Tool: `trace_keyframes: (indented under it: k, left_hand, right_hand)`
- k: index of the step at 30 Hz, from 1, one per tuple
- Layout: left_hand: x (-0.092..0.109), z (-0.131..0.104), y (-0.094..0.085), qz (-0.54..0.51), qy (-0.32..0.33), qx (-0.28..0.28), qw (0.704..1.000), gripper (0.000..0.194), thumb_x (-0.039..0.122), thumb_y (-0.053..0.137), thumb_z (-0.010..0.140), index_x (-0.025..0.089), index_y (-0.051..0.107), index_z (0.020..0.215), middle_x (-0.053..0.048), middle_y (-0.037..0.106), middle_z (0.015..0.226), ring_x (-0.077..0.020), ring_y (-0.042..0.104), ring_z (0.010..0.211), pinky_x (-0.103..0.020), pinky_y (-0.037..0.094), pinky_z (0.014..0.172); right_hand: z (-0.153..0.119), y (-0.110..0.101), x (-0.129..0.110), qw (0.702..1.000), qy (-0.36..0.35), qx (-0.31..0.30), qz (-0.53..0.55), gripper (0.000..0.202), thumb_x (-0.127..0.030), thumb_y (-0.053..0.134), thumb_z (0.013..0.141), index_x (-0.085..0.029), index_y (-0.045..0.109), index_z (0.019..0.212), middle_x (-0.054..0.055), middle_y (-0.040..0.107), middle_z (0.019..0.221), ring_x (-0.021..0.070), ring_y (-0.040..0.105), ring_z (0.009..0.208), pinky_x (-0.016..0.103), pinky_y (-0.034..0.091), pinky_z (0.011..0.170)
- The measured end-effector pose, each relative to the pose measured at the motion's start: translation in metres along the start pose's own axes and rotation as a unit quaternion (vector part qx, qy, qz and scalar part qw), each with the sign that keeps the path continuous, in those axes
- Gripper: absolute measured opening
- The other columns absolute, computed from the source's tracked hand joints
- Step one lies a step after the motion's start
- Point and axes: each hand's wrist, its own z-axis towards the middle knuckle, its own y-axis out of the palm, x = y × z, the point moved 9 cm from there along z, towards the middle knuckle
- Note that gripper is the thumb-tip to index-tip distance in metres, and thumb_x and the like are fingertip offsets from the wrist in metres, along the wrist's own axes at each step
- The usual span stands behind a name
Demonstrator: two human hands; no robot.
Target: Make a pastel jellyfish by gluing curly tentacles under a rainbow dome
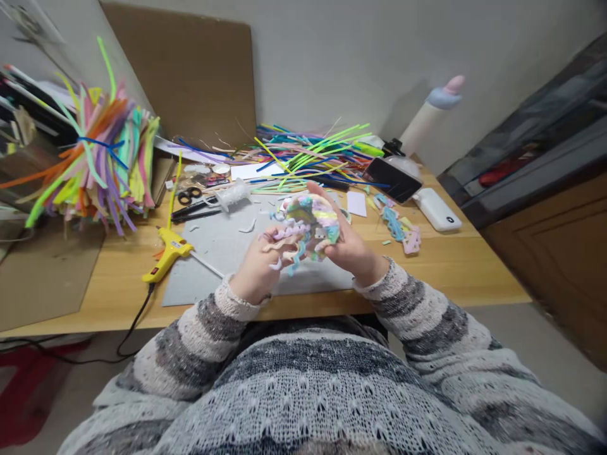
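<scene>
A pastel, multicoloured pipe-cleaner piece (313, 218) with curled ends hangs between my hands above the grey mat (203, 243). My left hand (257, 268) has its fingers closed on the curled strands at the piece's lower left. My right hand (351, 249) grips the right side, with the thumb low and the other fingers up behind it. The piece hides some of the fingertips. To the left of the mat lies a yellow glue gun (171, 251) with a white stick beside its nozzle.
A large pipe-cleaner bundle (102, 151) stands at the left. Loose pipe cleaners (313, 155) lie along the back. Black-handled scissors (190, 196) are behind the mat. A phone (392, 179), a white power bank (437, 210) and pastel twisted pieces (398, 227) sit at the right.
</scene>
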Motion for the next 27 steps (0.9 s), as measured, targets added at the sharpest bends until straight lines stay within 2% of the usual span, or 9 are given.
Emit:
trace_keyframes:
  k: [5, 7, 9, 10, 12, 15, 17, 21, 27]
  left_hand:
    - [-0.004, -0.024, 0.001, -0.105, -0.066, -0.005, 0.992, 0.029, 0.025, 0.073, 0.062, 0.017, 0.06, 0.087, -0.004, 0.064, 0.088, -0.0149, 0.064, 0.074, -0.029, 0.055, 0.064]
    - [0.011, -0.032, -0.02, -0.065, -0.013, 0.053, 0.996, 0.029, 0.02, 0.07, 0.065, 0.017, 0.062, 0.093, -0.002, 0.062, 0.087, -0.0127, 0.061, 0.073, -0.024, 0.051, 0.059]
    - [0.043, -0.043, -0.048, -0.005, 0.103, 0.148, 0.984, 0.027, 0.016, 0.069, 0.068, 0.019, 0.063, 0.093, -0.001, 0.06, 0.085, -0.0115, 0.058, 0.076, -0.021, 0.048, 0.061]
    - [0.061, -0.049, -0.054, 0.038, 0.158, 0.163, 0.973, 0.025, 0.017, 0.069, 0.071, 0.019, 0.064, 0.095, -0.001, 0.061, 0.088, -0.0122, 0.058, 0.081, -0.022, 0.048, 0.067]
    - [0.086, -0.055, -0.046, 0.125, 0.207, 0.12, 0.963, 0.023, 0.023, 0.068, 0.077, 0.02, 0.066, 0.1, -0.003, 0.064, 0.096, -0.0148, 0.059, 0.09, -0.025, 0.049, 0.077]
    - [0.104, -0.06, -0.021, 0.238, 0.214, 0.018, 0.947, 0.026, 0.029, 0.069, 0.08, 0.02, 0.066, 0.105, -0.006, 0.067, 0.104, -0.0175, 0.06, 0.093, -0.028, 0.048, 0.078]
    - [0.106, -0.065, -0.01, 0.301, 0.213, -0.016, 0.929, 0.019, 0.029, 0.07, 0.081, 0.019, 0.068, 0.097, -0.005, 0.069, 0.095, -0.0168, 0.061, 0.085, -0.028, 0.047, 0.071]
    - [0.106, -0.074, -0.003, 0.354, 0.248, -0.024, 0.902, 0.01, 0.026, 0.067, 0.084, 0.019, 0.066, 0.078, -0.002, 0.068, 0.075, -0.0149, 0.059, 0.071, -0.029, 0.045, 0.065]
    - [0.113, -0.09, 0.016, 0.397, 0.329, -0.104, 0.851, 0.006, 0.019, 0.062, 0.085, 0.023, 0.067, 0.084, -0.004, 0.07, 0.088, -0.0172, 0.066, 0.083, -0.03, 0.053, 0.074]
  right_hand:
    - [-0.008, 0.003, -0.02, 0.997, -0.028, 0.066, -0.015, 0.082, -0.08, 0.052, 0.069, -0.026, 0.049, 0.132, 0.01, 0.064, 0.122, 0.0274, 0.059, 0.117, 0.048, 0.051, 0.091]
    - [-0.016, 0.006, -0.023, 0.997, -0.022, 0.077, -0.011, 0.08, -0.083, 0.04, 0.073, -0.025, 0.053, 0.127, 0.011, 0.065, 0.117, 0.028, 0.06, 0.115, 0.049, 0.051, 0.088]
    - [-0.025, 0.014, -0.022, 0.998, -0.002, 0.057, -0.002, 0.079, -0.082, 0.033, 0.077, -0.024, 0.054, 0.126, 0.011, 0.066, 0.114, 0.0275, 0.062, 0.112, 0.05, 0.052, 0.085]
    - [-0.03, 0.02, -0.02, 0.999, 0.013, 0.041, 0.003, 0.078, -0.08, 0.031, 0.078, -0.024, 0.053, 0.128, 0.011, 0.067, 0.113, 0.0269, 0.063, 0.11, 0.05, 0.052, 0.084]
    - [-0.04, 0.032, -0.014, 0.999, 0.043, 0.005, 0.013, 0.078, -0.079, 0.028, 0.08, -0.024, 0.052, 0.129, 0.011, 0.068, 0.11, 0.0255, 0.065, 0.106, 0.05, 0.052, 0.083]
    - [-0.053, 0.048, -0.003, 0.996, 0.077, -0.037, 0.034, 0.077, -0.08, 0.03, 0.079, -0.023, 0.057, 0.123, 0.011, 0.069, 0.105, 0.025, 0.065, 0.103, 0.049, 0.053, 0.083]
    - [-0.06, 0.055, 0.003, 0.993, 0.088, -0.051, 0.061, 0.074, -0.08, 0.033, 0.079, -0.022, 0.059, 0.118, 0.011, 0.068, 0.104, 0.0257, 0.065, 0.104, 0.049, 0.053, 0.084]
    - [-0.066, 0.067, 0.009, 0.975, 0.114, -0.097, 0.165, 0.074, -0.076, 0.048, 0.075, -0.024, 0.052, 0.128, 0.012, 0.066, 0.112, 0.0256, 0.065, 0.103, 0.047, 0.055, 0.083]
    - [-0.066, 0.061, 0.017, 0.957, 0.145, -0.09, 0.234, 0.085, -0.066, 0.066, 0.068, -0.024, 0.044, 0.138, 0.011, 0.062, 0.124, 0.0247, 0.063, 0.108, 0.041, 0.053, 0.09]
